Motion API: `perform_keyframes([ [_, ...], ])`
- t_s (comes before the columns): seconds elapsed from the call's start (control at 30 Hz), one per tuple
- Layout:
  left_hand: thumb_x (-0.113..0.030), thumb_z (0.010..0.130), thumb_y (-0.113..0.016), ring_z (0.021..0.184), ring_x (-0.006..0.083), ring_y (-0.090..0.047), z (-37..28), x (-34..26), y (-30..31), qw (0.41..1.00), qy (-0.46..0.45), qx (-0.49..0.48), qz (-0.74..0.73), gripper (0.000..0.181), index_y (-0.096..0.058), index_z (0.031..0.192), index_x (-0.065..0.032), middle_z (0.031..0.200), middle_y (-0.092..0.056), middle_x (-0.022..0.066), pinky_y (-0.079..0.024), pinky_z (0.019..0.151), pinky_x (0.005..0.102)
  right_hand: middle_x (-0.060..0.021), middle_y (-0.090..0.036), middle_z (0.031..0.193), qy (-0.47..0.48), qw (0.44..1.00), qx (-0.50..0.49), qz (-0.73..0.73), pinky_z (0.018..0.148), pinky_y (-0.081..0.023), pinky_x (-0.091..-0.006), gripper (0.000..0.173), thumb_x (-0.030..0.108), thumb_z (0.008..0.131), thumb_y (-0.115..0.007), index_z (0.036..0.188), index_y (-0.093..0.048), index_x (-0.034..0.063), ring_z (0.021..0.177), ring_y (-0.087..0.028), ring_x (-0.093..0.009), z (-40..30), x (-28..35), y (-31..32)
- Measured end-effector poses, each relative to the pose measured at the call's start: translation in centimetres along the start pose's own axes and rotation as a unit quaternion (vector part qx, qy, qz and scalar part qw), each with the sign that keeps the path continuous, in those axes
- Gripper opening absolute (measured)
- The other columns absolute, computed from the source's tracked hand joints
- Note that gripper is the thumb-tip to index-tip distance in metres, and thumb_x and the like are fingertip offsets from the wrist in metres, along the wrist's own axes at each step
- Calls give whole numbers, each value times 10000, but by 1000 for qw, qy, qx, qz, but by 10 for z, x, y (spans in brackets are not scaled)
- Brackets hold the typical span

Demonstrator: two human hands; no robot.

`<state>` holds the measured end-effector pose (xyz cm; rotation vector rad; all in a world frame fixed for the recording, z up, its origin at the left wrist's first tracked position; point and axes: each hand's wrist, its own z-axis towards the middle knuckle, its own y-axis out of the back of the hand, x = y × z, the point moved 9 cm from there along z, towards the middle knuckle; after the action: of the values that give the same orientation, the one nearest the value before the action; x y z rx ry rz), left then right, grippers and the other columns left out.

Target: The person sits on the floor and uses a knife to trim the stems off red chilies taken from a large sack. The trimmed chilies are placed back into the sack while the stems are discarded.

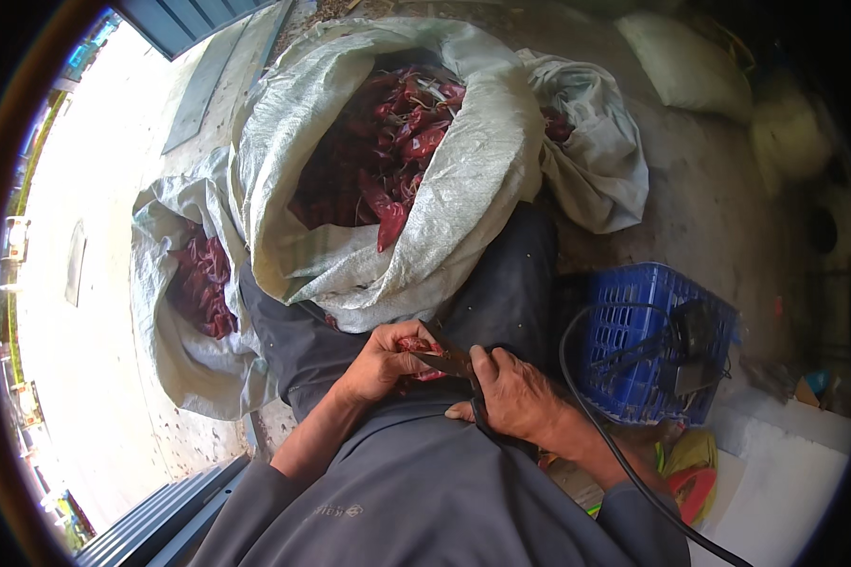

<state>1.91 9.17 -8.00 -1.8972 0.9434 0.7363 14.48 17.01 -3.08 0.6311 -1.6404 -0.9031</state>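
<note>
My left hand (pixel 381 363) pinches a dried red chili pepper (pixel 425 347) in front of my lap. Scissors (pixel 454 360) are in my right hand (pixel 514 393), their blades parted at the pepper. A large white woven sack (pixel 496 135), its rim rolled outward, stands between my legs and holds many dried red chilies (pixel 415 135). One chili (pixel 392 225) lies against the sack's near inner side. To the left, a smaller woven sack (pixel 152 283) holds more red chilies (pixel 209 290). Another sack (pixel 603 163) at the right shows a few red chilies inside.
A blue plastic crate (pixel 620 340) with dark devices and cables stands to my right. A black cable (pixel 603 418) loops past my right arm. Filled pale sacks (pixel 688 67) lie farther back at the right. Corrugated metal panels (pixel 170 517) are at the lower left.
</note>
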Motion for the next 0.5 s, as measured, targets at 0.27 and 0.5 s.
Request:
perform_keyframes([
  [0.27, -154, 908, -703, 585, 52, -536, 7, 15, 4, 1000, -13, -1, -12, 119, -656, 969, -63, 786, -656, -4, -382, 455, 198, -224, -620, 802, -32, 999, -4, -2, 603, -556, -486, 703, 515, 832, -731, 1192, -503, -44, 731, -666, -412, -4, -7, -4],
  [0.5, -218, 915, -720, 617, 53, -554, 5, 8, -2, 999, -18, 15, -46, 190, -661, 1014, -68, 800, -651, -6, -401, 461, 197, -140, -622, 795, -17, 973, -75, 217, 619, -525, -382, 738, 537, 816, -750, 1223, -508, -29, 690, -643, -311, -5, -11, 0],
])
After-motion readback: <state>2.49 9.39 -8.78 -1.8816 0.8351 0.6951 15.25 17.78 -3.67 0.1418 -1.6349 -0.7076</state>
